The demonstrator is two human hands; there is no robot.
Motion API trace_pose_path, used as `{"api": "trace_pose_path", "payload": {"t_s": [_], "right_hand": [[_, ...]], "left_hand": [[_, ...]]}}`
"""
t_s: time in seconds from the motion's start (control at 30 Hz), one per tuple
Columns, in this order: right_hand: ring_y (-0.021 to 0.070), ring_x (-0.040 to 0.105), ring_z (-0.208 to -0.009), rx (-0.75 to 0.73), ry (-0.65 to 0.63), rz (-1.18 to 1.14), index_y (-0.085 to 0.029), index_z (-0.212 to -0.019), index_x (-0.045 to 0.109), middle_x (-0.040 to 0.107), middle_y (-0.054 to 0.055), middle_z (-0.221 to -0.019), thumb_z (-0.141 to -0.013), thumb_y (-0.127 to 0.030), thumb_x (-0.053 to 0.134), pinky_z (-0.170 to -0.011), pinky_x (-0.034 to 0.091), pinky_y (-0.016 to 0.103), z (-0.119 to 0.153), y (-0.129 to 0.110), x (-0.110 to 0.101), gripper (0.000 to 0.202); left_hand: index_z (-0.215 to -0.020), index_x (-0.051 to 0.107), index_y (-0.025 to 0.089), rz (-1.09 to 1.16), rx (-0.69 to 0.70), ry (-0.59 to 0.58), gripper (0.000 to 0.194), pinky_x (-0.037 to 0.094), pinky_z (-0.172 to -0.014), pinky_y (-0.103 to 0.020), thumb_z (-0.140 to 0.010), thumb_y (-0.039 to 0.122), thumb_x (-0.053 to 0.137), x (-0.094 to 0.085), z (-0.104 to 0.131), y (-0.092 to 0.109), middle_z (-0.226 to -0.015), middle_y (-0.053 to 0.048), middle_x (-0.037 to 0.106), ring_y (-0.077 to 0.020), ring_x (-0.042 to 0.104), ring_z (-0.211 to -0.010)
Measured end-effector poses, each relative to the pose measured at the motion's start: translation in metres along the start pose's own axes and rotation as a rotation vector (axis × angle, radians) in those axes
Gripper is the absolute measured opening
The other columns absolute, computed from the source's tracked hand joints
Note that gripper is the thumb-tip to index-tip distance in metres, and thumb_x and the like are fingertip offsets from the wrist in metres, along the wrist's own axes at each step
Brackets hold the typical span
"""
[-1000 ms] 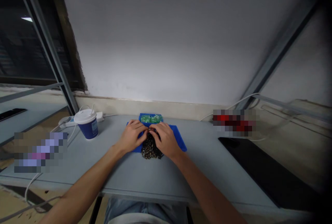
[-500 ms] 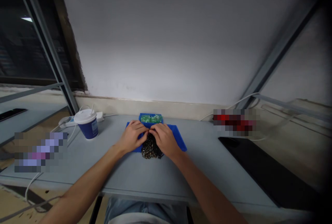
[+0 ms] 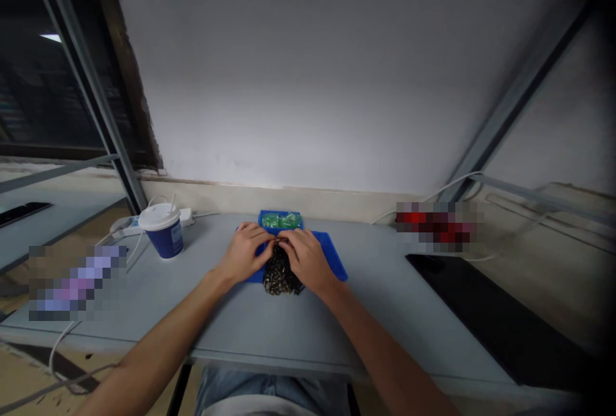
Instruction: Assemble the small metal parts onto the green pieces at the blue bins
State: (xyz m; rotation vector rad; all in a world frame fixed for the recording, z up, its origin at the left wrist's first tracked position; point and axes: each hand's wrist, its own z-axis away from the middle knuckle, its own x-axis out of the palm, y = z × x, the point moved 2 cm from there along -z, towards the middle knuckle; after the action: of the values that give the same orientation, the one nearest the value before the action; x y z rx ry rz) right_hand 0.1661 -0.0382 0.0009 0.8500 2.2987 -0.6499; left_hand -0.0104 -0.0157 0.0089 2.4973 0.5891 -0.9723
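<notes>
My left hand (image 3: 246, 253) and my right hand (image 3: 307, 258) meet at the fingertips over a pile of small dark and brass-coloured metal pieces (image 3: 279, 277). Each hand is closed in a pinch; a small metal piece seems to sit between them, too tiny to make out clearly. Beneath the hands, a blue tray (image 3: 335, 260) shows at both sides, and the pile lies at its front edge. Just behind it stands a smaller blue box (image 3: 260, 219) holding green items in clear wrapping (image 3: 283, 220).
A blue cup with a white lid (image 3: 166, 234) stands at the left near a white power strip (image 3: 128, 226) and cables. Blurred-out items lie at far left and back right. A black flat panel (image 3: 491, 313) rests on the right of the grey table (image 3: 269, 339).
The fingertips of both hands have shifted slightly, and more of the small piece between them shows. Everything else looks the same.
</notes>
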Motion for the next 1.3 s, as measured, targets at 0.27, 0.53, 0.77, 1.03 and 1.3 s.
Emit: {"api": "trace_pose_path", "payload": {"t_s": [0.27,0.53,0.77,1.03,1.3], "right_hand": [[0.0224,0.063,-0.088,-0.022,-0.033,0.0,-0.02,-0.097,0.063,0.071,0.007,-0.091,-0.105,-0.022,0.042,-0.082,0.042,0.037,0.001,0.0031,0.0011,0.023],[0.0191,0.056,-0.072,-0.019,-0.094,0.036,-0.02,-0.08,0.055,0.065,0.004,-0.077,-0.107,-0.024,0.035,-0.075,0.037,0.033,0.0022,0.0034,0.003,0.033],[0.0189,0.056,-0.069,0.001,-0.073,0.047,-0.021,-0.08,0.054,0.065,0.003,-0.074,-0.108,-0.026,0.035,-0.074,0.036,0.033,0.0028,0.0017,0.0022,0.034],[0.0217,0.063,-0.089,-0.015,-0.041,-0.039,-0.02,-0.105,0.06,0.071,0.007,-0.098,-0.106,-0.021,0.039,-0.083,0.041,0.035,0.001,-0.0001,0.001,0.02],[0.0192,0.054,-0.075,-0.024,-0.128,-0.018,-0.021,-0.086,0.054,0.065,0.004,-0.082,-0.108,-0.024,0.033,-0.075,0.039,0.032,0.0009,-0.0014,-0.0018,0.03]], "left_hand": [[-0.098,0.069,0.019,0.028,0.041,-0.05,0.02,0.041,-0.079,-0.035,-0.1,0.022,0.049,0.0022,0.0013,-0.0021,-0.093,-0.005,0.071,-0.0203,0.058,-0.088],[-0.101,0.069,0.019,0.051,0.088,-0.064,0.02,0.042,-0.081,-0.035,-0.1,0.022,0.049,0.0014,0.0021,0.0001,-0.097,-0.006,0.072,-0.0202,0.06,-0.092],[-0.097,0.069,0.019,0.018,0.059,-0.06,0.02,0.041,-0.081,-0.036,-0.1,0.023,0.05,0.0023,0.0011,0.0013,-0.093,-0.005,0.071,-0.0207,0.059,-0.09],[-0.094,0.069,0.019,0.014,0.005,-0.035,0.021,0.042,-0.081,-0.036,-0.099,0.022,0.049,-0.0009,0.0003,0.0007,-0.09,-0.005,0.071,-0.0199,0.058,-0.087],[-0.097,0.069,0.019,0.048,0.075,-0.079,0.025,0.042,-0.082,-0.036,-0.101,0.024,0.045,-0.001,0.0018,0.0021,-0.093,-0.006,0.071,-0.0199,0.059,-0.09]]}}
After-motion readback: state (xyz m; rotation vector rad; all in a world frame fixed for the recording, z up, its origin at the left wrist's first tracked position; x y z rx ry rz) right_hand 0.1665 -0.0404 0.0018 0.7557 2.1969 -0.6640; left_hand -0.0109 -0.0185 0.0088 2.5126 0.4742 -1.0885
